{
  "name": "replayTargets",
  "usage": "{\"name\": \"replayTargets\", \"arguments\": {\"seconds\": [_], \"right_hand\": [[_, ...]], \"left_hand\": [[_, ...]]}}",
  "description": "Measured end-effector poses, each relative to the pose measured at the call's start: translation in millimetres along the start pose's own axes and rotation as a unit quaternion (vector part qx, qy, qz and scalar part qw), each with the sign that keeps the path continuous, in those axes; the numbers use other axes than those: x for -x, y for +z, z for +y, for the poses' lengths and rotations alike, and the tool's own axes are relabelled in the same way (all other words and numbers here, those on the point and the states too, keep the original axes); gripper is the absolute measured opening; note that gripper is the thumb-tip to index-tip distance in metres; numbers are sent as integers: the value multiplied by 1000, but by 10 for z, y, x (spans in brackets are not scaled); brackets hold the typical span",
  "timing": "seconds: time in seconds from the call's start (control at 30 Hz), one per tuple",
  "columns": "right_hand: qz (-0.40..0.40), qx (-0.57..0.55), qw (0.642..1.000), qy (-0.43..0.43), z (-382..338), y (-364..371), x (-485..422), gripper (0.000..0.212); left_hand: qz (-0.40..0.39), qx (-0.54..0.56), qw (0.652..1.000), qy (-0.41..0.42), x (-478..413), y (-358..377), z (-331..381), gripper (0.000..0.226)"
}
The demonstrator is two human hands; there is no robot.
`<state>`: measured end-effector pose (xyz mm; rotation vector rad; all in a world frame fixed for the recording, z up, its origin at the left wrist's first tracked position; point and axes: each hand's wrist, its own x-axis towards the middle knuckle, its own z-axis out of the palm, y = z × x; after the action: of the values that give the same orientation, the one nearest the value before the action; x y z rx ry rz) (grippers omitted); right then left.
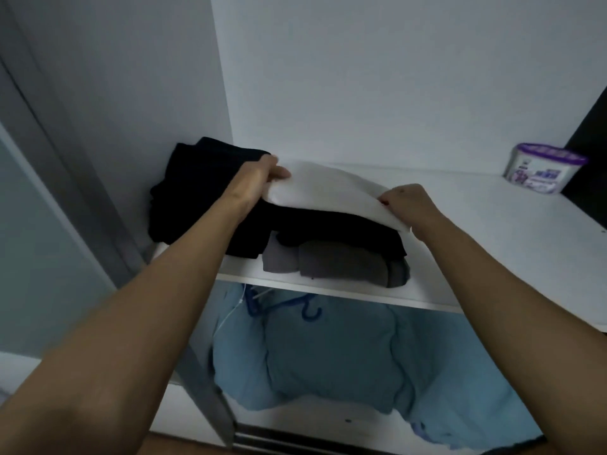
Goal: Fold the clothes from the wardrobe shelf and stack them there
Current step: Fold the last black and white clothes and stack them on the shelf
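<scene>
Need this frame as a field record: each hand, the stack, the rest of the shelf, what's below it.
left hand: grips left edge of white garment
right hand: pinches its right edge
stack: white garment over black clothes; grey clothes beneath, at front
shelf: white, stack at its left end
other: purple-lidded tub at back right, apart from stack
below: blue garments, blue hangers
</scene>
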<state>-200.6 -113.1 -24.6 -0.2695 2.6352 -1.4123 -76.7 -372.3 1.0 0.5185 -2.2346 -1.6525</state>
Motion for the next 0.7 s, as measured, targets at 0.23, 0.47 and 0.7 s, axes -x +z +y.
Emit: {"name": "replayTargets", "arguments": {"seconds": [0.23,0.47,0.7], "right_hand": [[-25,169,974,-146,-339,488,55,44],[46,270,942,-193,-554,619,184,47],[100,370,897,-220,-348,1066,582,50]], "left_hand": [[-117,-371,911,133,-136,332,-194,53],[40,-444,856,260,21,-71,78,41],[56,-518,849,82,141,-620,-695,61]]}}
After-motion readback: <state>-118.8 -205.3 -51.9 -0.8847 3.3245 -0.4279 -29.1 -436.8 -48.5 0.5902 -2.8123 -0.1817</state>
